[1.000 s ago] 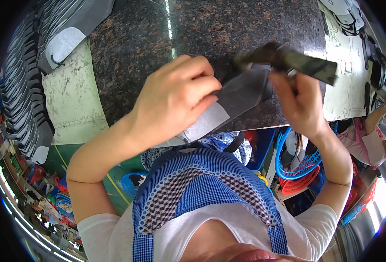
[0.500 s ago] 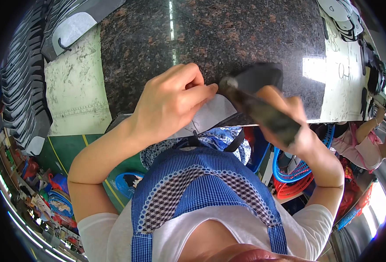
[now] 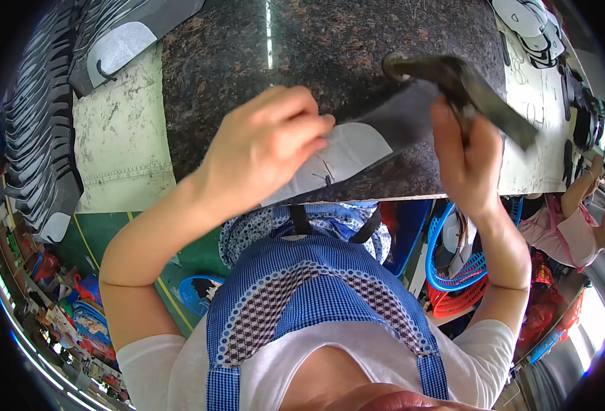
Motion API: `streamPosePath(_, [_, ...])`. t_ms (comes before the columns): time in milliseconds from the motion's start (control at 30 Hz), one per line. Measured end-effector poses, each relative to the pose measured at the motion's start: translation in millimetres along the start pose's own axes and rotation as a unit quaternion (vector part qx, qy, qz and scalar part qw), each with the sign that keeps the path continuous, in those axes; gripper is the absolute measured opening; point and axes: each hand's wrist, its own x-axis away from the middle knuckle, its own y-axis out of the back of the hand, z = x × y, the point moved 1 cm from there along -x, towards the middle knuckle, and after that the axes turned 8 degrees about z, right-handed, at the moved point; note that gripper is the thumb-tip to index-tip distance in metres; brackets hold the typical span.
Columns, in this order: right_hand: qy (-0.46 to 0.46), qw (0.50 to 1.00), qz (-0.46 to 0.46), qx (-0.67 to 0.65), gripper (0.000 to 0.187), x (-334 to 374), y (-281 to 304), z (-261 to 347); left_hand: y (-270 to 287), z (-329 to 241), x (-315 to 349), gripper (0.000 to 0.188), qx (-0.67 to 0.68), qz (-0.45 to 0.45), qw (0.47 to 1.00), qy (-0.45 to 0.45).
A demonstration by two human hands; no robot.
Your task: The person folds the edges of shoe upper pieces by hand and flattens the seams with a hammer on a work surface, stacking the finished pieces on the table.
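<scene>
My right hand [image 3: 472, 154] is closed around a dark, worn hammer [image 3: 463, 77], raised over the right part of the stone slab [image 3: 234, 75]. Its long head slants, one end to the left and the other down to the right. Near the slab's front edge lies a flat dark grey piece with a rounded light grey panel [image 3: 354, 149]; a short dark cord shows on the panel. At the panel's left edge my left hand [image 3: 265, 147] is closed in a pinch on the piece, its fingertips partly hidden. Whether my right fingers touch the piece's blurred far end, I cannot tell.
Similar dark pieces [image 3: 35, 130] are stacked at the left, and another with a light panel [image 3: 121, 48] lies at the far left. A blue basket [image 3: 434, 264] and a red basket [image 3: 453, 301] stand below the right edge. Another person [image 3: 569, 233] sits at the right.
My right hand has lifted the hammer up and to the right, away from the left fingertips. More of the light panel shows, and the piece has shifted slightly away from me.
</scene>
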Motion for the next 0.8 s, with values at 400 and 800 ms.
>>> streamPosePath(400, [0.285,0.919,0.176,0.206,0.004,14.2,-32.2,12.0,21.8,18.5,22.0,0.019,0.011,0.078,0.997,-0.014])
streamPosePath(800, [0.054,0.999,0.001,-0.008,0.010,-21.7,-12.6,21.1,-9.9,10.8,6.9,0.015,-0.026,-0.039,0.999,0.004])
